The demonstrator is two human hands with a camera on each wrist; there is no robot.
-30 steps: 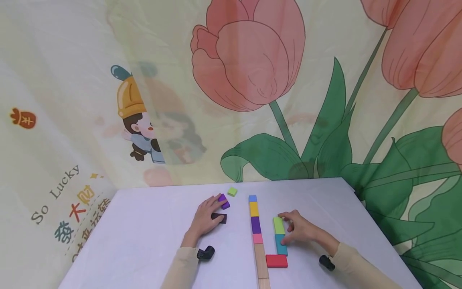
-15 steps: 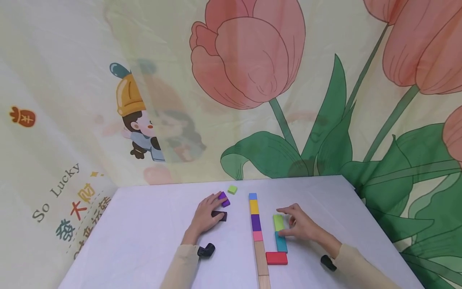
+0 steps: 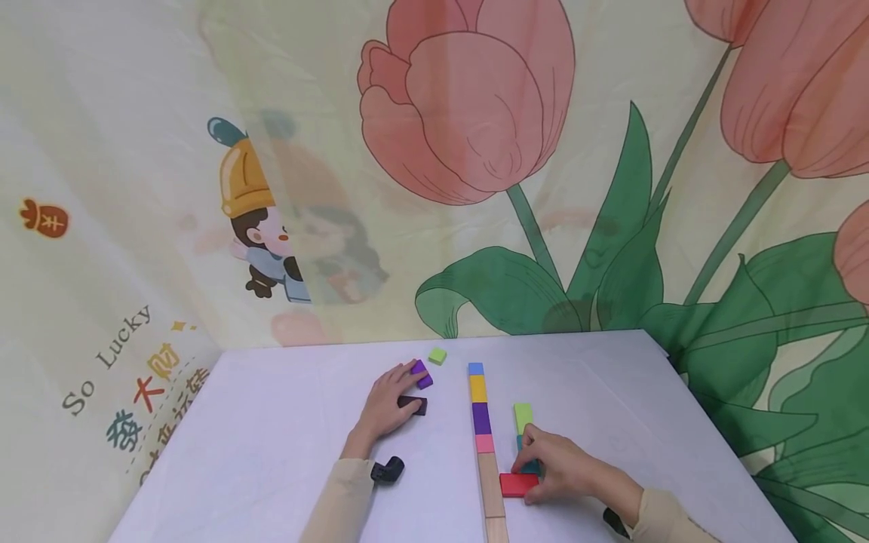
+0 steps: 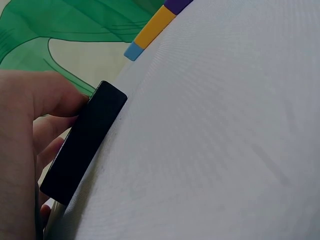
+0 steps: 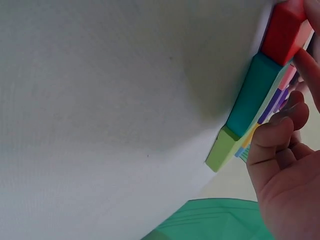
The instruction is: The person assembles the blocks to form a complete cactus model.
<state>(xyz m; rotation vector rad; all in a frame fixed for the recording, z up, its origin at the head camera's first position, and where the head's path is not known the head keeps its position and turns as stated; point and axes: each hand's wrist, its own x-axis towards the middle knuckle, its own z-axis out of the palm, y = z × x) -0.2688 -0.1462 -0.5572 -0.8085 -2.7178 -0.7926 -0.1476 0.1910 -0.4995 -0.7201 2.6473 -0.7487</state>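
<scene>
My right hand (image 3: pixel 569 467) pinches the red block (image 3: pixel 514 485) between thumb and fingers. This block lies crosswise, its left end against the long row. Beyond it come a teal block (image 5: pixel 254 90), partly covered by my fingers in the head view, and a light green block (image 3: pixel 522 415), end to end. On the left, my left hand (image 3: pixel 387 405) rests with its thumb on a black block (image 4: pixel 85 142) and its relaxed fingers on a purple block (image 3: pixel 422 374). A small green block (image 3: pixel 437 356) lies just past those fingers.
A straight row runs down the table: blue (image 3: pixel 475 369), yellow (image 3: pixel 478 389), purple (image 3: pixel 481 418) and pink blocks (image 3: pixel 483 443), then plain wooden blocks (image 3: pixel 490 484). A patterned curtain (image 3: pixel 468 121) hangs behind the white table (image 3: pixel 265 422).
My right hand has let go of the light green and teal blocks, moved toward me and taken hold of the red block. The left hand has stayed in place.
</scene>
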